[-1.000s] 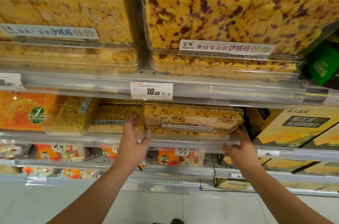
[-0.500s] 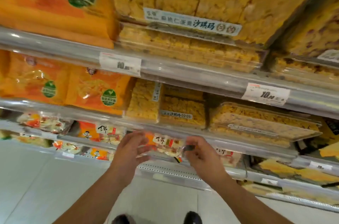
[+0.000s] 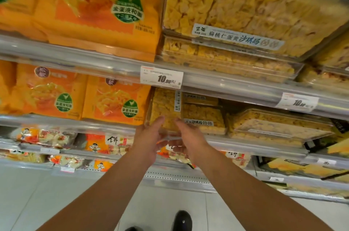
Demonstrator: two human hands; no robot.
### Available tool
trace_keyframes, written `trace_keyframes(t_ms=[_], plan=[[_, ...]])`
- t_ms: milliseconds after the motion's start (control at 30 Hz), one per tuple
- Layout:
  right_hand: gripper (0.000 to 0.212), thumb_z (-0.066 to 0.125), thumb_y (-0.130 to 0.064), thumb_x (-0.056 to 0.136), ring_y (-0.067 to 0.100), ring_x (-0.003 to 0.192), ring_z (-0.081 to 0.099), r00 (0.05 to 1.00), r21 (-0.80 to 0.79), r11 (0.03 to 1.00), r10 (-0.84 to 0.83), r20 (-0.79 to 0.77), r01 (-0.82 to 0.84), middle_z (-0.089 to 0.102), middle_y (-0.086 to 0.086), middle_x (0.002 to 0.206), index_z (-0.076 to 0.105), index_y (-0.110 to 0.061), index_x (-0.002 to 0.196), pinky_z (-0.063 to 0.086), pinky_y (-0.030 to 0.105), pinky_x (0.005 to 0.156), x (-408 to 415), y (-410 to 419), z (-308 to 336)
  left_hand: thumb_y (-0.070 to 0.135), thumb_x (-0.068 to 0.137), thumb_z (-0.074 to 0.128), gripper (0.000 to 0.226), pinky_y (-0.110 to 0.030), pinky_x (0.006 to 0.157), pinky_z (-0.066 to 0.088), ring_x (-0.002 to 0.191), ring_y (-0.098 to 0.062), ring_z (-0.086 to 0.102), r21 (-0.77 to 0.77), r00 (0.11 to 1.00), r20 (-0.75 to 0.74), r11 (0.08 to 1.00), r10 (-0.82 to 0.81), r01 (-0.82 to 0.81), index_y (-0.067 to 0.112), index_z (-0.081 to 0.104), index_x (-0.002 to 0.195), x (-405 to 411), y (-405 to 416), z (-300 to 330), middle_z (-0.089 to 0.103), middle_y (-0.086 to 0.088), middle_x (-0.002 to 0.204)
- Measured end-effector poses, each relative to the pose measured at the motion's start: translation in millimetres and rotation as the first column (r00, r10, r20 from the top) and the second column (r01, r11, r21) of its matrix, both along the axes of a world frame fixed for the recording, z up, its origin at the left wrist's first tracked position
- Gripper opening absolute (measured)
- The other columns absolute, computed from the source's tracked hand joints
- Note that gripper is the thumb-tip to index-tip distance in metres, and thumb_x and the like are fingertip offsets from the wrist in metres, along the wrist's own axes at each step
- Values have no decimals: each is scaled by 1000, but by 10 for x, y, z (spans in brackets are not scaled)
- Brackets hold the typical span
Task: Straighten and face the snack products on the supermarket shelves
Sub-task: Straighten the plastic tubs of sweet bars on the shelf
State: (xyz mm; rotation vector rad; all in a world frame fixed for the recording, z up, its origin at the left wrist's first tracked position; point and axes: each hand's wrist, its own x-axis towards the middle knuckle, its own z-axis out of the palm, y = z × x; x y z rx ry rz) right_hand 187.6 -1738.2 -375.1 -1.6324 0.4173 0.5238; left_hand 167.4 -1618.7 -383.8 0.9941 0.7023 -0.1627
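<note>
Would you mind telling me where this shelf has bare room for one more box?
None that I can see: orange bags press against the upright box, flat boxes beside it. Only a dark slot above those, under the shelf rail.

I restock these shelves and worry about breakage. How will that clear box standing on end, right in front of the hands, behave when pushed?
The clear box stands on its narrow end, so it probably tips easily. Its glossy plastic looks stiff but likely slippery. The crumbly-looking snack inside may break.
</note>
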Motion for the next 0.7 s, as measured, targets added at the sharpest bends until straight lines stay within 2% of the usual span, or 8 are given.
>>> trace_keyframes(t_ms=[100,200,333,433,500,567,633,700], plan=[[36,60,-61,80,19,72,68,991,-22,991,133,-14,-133,73,1,90,66,-29,95,54,31,58,-152,73,1,20,80,76,45,-31,49,47,68,-29,62,128,995,42,987,94,-98,2,58,117,-82,66,2,67,-27,107],[42,70,-62,66,13,75,66,976,-104,971,217,25,-213,70,-5,92,63,-32,94,53,26,54,-263,49,75,4,78,74,23,-41,61,55,75,-37,70,197,988,140,975,72,-99,3,66,100,-228,233,16,71,-23,96],[21,76,-28,78,0,74,67,930,-282,942,259,260,-183,69,-17,92,61,-41,87,51,17,56,-62,-314,360,0,71,80,47,-19,40,47,61,-5,68,344,973,230,936,-11,-70,12,59,111,-241,431,87,69,-3,94],[27,67,-26,85,11,83,65,817,-722,685,469,335,-97,67,-3,101,58,-31,110,55,29,72,191,-677,576,-4,68,80,55,-26,43,47,59,-6,62,522,945,287,853,-153,-20,19,58,112,-110,525,163,57,3,82],[29,62,-31,89,16,75,62,769,-896,439,594,237,-63,65,4,91,57,-16,113,55,34,69,310,-848,691,-5,67,81,63,-46,68,56,81,-25,64,597,916,313,802,-250,15,26,59,117,-19,599,217,60,-10,90],[23,56,-34,94,16,69,61,757,-962,258,646,99,-94,61,2,80,57,-14,106,54,32,62,406,-955,796,-2,67,82,69,-56,89,52,100,-37,62,613,895,330,789,-299,38,32,57,121,62,688,255,63,-21,106],[20,49,-35,97,12,65,59,746,-975,117,662,-67,-191,58,-2,75,56,-17,100,52,27,58,529,-1030,866,-1,67,83,69,-55,91,52,104,-35,62,646,883,331,762,-332,44,42,59,115,131,771,274,65,-16,111],[20,47,-33,99,15,74,62,732,-954,77,660,-169,-289,61,0,83,56,-15,101,56,32,70,663,-1058,845,-4,69,81,68,-48,88,55,102,-28,65,661,867,346,749,-360,47,47,61,109,191,828,269,69,-7,108]])
